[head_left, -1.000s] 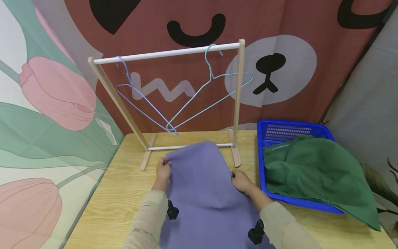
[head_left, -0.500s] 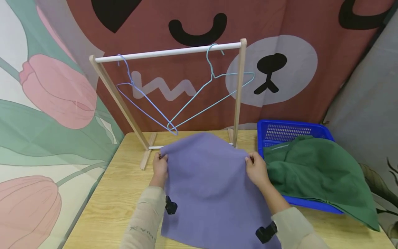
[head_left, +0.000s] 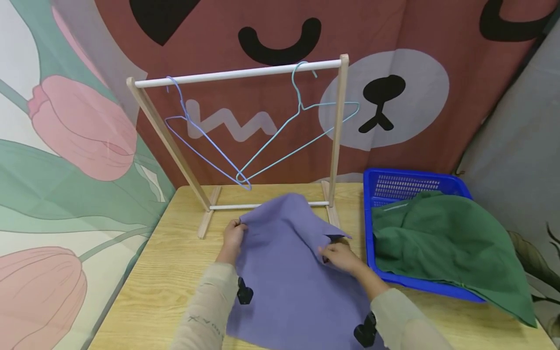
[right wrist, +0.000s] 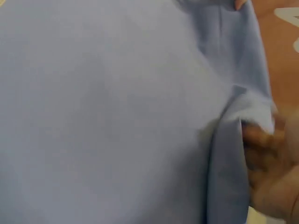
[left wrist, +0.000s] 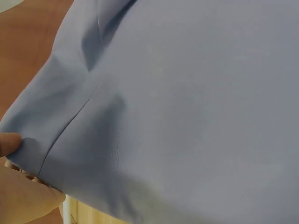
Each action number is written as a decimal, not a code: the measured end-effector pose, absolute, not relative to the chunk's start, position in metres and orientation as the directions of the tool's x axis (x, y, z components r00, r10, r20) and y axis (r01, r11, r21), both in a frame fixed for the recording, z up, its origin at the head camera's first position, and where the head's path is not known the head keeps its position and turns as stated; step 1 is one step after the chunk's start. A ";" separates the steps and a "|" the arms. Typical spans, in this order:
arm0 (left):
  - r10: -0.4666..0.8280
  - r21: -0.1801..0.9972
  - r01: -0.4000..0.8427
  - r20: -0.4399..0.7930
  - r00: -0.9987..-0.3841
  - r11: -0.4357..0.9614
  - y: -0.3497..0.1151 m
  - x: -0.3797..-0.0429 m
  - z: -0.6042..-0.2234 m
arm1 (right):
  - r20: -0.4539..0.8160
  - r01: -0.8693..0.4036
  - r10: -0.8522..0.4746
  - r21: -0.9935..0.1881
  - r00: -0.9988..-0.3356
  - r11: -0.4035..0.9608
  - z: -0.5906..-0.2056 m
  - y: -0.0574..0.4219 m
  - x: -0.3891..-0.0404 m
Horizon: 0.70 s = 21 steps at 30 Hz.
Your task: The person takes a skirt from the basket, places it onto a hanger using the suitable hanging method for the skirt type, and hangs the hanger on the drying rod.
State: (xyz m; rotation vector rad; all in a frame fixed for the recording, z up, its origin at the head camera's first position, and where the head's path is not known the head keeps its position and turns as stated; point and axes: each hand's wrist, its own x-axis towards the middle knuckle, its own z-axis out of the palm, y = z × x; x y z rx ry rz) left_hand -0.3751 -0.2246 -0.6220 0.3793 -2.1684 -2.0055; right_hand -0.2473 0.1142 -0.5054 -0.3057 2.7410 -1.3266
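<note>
A purple garment with a seam near its upper corner is spread between both hands, its lower part over the table. My left hand pinches the upper left corner; in the left wrist view the thumb lies on top of the cloth and fingers lie beneath. My right hand grips the right edge, where a corner flap sticks out past the fingers. In the right wrist view that hand is blurred behind a folded edge of the cloth.
Behind the garment stands a wooden rack with a white top bar, holding a periwinkle hanger and a turquoise hanger. At right a blue basket holds green cloth draping over its rim. A printed curtain hangs behind the table.
My right hand moved out to the right, spreading the top edge, then came back in and down, leaving a fold and a projecting corner. My left hand stayed on its corner, shifting slightly.
</note>
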 end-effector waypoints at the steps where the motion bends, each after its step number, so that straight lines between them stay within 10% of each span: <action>1: -0.296 0.994 -0.082 -0.057 -0.954 0.071 -0.224 -0.375 -0.624 | 0.018 -0.118 -0.162 -0.765 -0.987 0.633 -0.507 0.112 -0.249; 9: -0.287 0.987 -0.111 -0.075 -0.955 0.112 -0.225 -0.379 -0.638 | -0.062 0.286 0.384 -0.779 -0.921 0.559 -0.509 0.105 -0.267; 17: -0.303 0.966 -0.166 -0.101 -0.948 0.198 -0.225 -0.385 -0.644 | -0.353 0.407 0.259 -0.892 -0.899 0.198 -0.514 0.114 -0.281; 21: -0.270 0.968 -0.163 -0.107 -0.957 0.193 -0.233 -0.401 -0.665 | -0.462 0.422 0.271 -0.886 -0.845 -0.193 -0.599 0.139 -0.329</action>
